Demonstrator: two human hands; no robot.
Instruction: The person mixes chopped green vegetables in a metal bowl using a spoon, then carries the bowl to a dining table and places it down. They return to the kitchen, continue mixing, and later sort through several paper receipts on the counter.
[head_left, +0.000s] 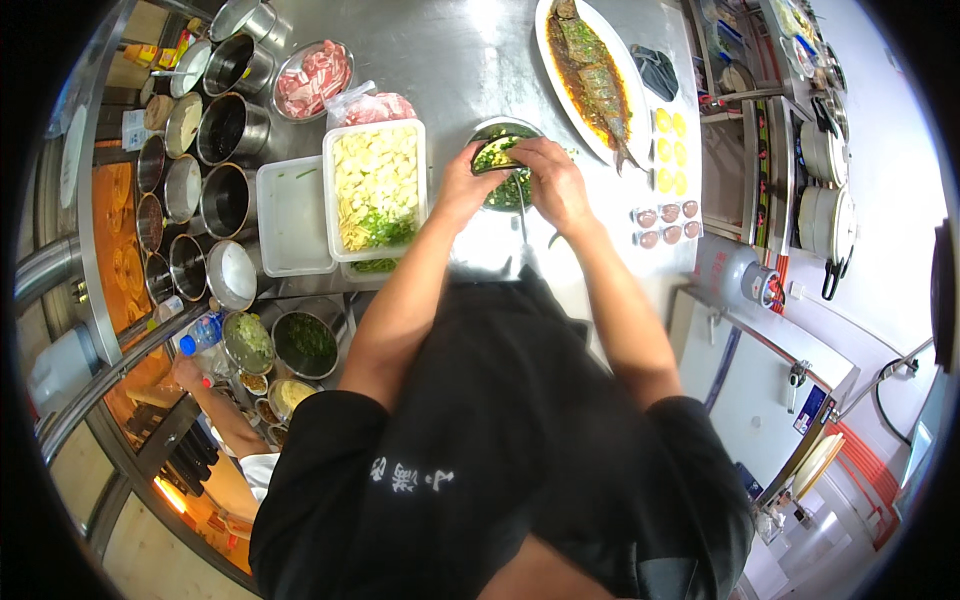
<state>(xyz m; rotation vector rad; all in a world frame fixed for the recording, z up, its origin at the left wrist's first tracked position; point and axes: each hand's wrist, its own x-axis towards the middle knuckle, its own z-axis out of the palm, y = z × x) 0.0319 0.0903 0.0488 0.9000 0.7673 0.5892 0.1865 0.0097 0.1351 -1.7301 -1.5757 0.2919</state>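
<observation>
My left hand (466, 184) holds a small dark-rimmed bowl (491, 156) with chopped greens and pale yellow bits in it. The fingertips of my right hand (553, 176) are at the bowl's right edge, over its contents; whether they pinch anything is hidden. Below both hands stands a round metal bowl (510, 122) of chopped greens, with a metal utensil handle (523, 217) pointing towards me. To the right, a whole cooked fish (592, 71) lies in brown sauce on a white oval plate (553, 82).
Left are a white tub (421, 187) of chopped pale pieces and greens, another white tub (296, 251), sliced raw meat (313, 79) and several metal pots (229, 199). Packed egg-like items (666, 225) lie right. Another person's arm (232, 420) reaches in at lower left.
</observation>
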